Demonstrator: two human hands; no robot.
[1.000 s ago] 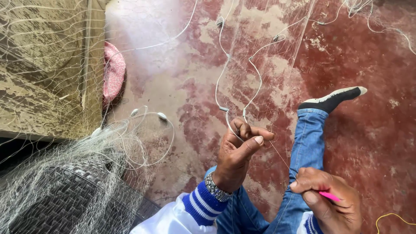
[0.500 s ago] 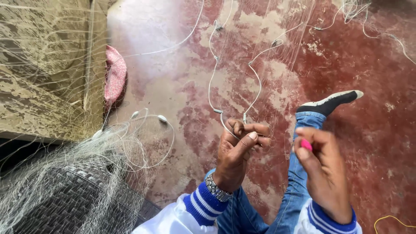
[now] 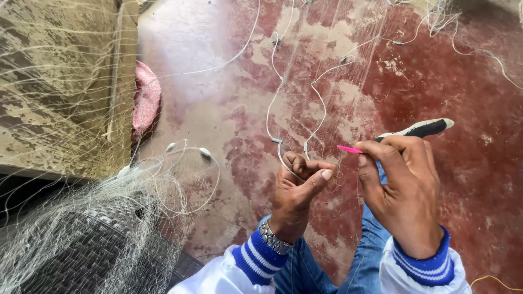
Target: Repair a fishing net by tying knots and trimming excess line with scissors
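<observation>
My left hand (image 3: 298, 184) is closed around a loop of white cord (image 3: 275, 111) that runs up across the floor with small floats on it. Fine, nearly clear fishing net (image 3: 348, 81) hangs from that cord in front of me. My right hand (image 3: 403, 188) is raised beside the left, pinching a thin pink netting needle (image 3: 348, 149) whose tip points left toward the left hand. A metal watch (image 3: 274, 240) sits on my left wrist. Both sleeves are white with blue striped cuffs.
A heap of pale net (image 3: 92, 228) lies bunched at lower left over a dark woven surface. A worn stone ledge (image 3: 60, 92) fills the upper left, with a pink sandal (image 3: 146, 100) beside it. My jeans leg and black shoe (image 3: 422, 129) stretch over the red floor (image 3: 468, 163).
My right hand has risen from low at the right to the level of the left hand, bringing the pink needle up and pointing it left. The left hand keeps its grip on the cord.
</observation>
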